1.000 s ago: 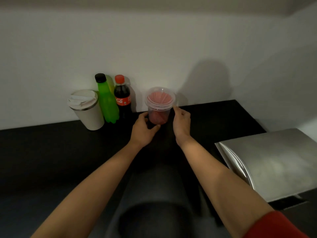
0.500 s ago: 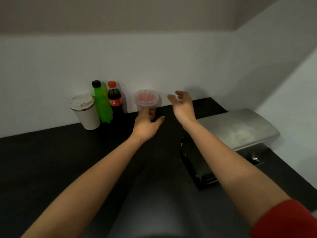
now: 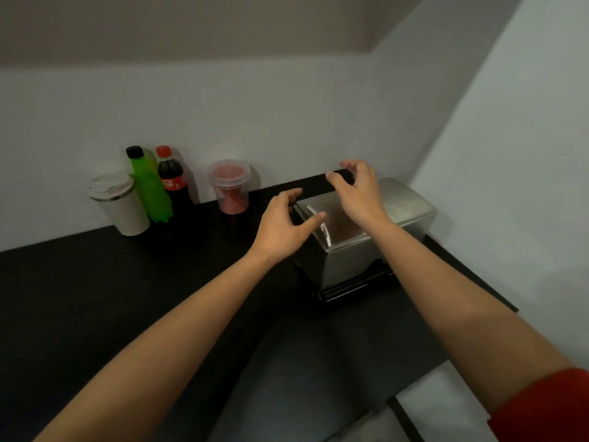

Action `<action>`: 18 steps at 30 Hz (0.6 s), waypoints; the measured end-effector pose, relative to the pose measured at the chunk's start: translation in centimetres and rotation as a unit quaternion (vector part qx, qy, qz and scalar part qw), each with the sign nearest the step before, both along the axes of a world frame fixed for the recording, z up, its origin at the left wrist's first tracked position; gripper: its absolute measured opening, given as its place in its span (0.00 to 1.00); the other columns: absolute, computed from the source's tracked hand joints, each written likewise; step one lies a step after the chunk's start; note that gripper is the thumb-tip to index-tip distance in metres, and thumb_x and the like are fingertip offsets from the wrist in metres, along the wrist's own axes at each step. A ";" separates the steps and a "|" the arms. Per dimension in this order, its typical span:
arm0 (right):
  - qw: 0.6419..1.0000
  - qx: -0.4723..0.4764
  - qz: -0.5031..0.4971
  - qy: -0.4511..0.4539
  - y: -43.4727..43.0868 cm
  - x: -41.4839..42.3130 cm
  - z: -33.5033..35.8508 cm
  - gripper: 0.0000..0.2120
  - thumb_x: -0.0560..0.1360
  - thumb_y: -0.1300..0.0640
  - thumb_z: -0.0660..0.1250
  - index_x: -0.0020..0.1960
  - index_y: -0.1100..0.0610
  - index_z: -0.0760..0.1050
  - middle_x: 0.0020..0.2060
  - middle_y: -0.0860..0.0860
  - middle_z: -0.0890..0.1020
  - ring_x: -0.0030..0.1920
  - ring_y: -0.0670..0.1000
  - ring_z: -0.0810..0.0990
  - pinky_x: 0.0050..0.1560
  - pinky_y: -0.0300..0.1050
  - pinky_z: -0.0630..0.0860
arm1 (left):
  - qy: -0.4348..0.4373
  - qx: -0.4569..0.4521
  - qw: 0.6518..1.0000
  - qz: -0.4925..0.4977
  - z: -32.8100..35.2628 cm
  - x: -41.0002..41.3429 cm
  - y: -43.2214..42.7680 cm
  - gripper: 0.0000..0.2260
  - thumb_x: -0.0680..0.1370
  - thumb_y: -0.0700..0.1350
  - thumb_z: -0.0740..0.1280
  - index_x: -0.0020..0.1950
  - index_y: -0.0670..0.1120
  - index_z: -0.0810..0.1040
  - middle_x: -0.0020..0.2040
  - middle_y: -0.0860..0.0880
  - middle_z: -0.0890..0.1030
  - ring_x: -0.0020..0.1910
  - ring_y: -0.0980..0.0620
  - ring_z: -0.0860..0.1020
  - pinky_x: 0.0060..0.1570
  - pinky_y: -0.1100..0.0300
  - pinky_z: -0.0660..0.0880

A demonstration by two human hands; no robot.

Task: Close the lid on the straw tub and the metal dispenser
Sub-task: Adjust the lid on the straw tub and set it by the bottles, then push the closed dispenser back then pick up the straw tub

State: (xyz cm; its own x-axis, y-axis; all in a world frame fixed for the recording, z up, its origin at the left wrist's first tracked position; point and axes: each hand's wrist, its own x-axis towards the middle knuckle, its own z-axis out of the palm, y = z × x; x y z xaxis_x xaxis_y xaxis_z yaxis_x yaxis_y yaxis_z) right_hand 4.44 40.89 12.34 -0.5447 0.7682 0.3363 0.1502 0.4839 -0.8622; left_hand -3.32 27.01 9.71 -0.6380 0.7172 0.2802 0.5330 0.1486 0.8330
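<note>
Brushed steel is where the action is now: the boxy metal dispenser with the curved shiny lid sits on the black surface over by the right wall, and both hands have come across to it. A second ago they were wrapped around the clear plastic straw tub with the pink-red straws inside; now that tub stands alone against the back wall, well clear of either hand, with its clear lid sitting on top. From here it looks closed, though I can't swear it's snapped all the way down.

The left hand hovers at the dispenser's near-left corner, fingers curled and spread, thumb out, gripping nothing. The right hand is above the top of the dispenser, fingers apart in a loose claw, also empty. Can't tell if either is actually touching the metal yet; it looks like just above.

So my read: tub half is done, dispenser half is just starting. The steel cover seems to be down or nearly down already, with a dark gap along the front bottom edge, so probably it needs a push from above to seat it.

The white travel cup, green soda bottle and small cola bottle left of the tub are just bystanders.
</note>
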 end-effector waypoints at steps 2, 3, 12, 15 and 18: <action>1.000 0.020 0.002 -0.016 1.0 1.9 0.0 0.21 0.73 0.49 0.65 0.63 0.55 0.68 0.61 0.51 0.69 0.61 0.46 0.68 0.59 0.38 0.63 | 0.000 0.004 1.000 0.010 -0.2 1.4 0.5 0.35 0.70 0.59 0.71 0.72 0.48 0.64 0.69 0.48 0.69 0.66 0.52 0.69 0.62 0.57 0.69; 0.999 0.033 0.002 -0.026 1.5 2.9 -0.1 0.21 0.73 0.48 0.65 0.64 0.55 0.68 0.61 0.51 0.69 0.62 0.47 0.68 0.59 0.38 0.63 | 0.000 0.006 1.000 0.018 -0.4 2.0 0.6 0.36 0.69 0.59 0.72 0.72 0.48 0.64 0.69 0.48 0.68 0.66 0.53 0.69 0.61 0.59 0.68; 0.991 0.059 -0.036 -0.112 6.8 10.9 -1.9 0.35 0.67 0.39 0.69 0.68 0.54 0.64 0.67 0.56 0.65 0.69 0.56 0.62 0.68 0.55 0.62 | -0.044 0.026 0.994 0.096 -3.3 7.2 1.3 0.52 0.58 0.62 0.78 0.75 0.49 0.57 0.72 0.48 0.65 0.70 0.51 0.64 0.68 0.55 0.65; 0.990 0.026 -0.021 -0.139 7.9 12.3 -2.9 0.48 0.63 0.36 0.72 0.73 0.55 0.55 0.72 0.57 0.56 0.72 0.58 0.55 0.69 0.57 0.59 | -0.064 0.021 0.992 0.108 -4.0 8.1 1.8 0.55 0.56 0.61 0.79 0.75 0.48 0.55 0.72 0.47 0.64 0.71 0.50 0.64 0.69 0.48 0.66; 0.990 -0.001 0.003 -0.141 8.9 13.3 -4.1 0.55 0.60 0.38 0.75 0.75 0.54 0.46 0.75 0.57 0.50 0.74 0.58 0.50 0.71 0.57 0.56 | -0.077 0.019 0.989 0.127 -5.0 8.7 2.4 0.55 0.58 0.56 0.80 0.76 0.49 0.52 0.74 0.47 0.62 0.72 0.49 0.63 0.70 0.48 0.64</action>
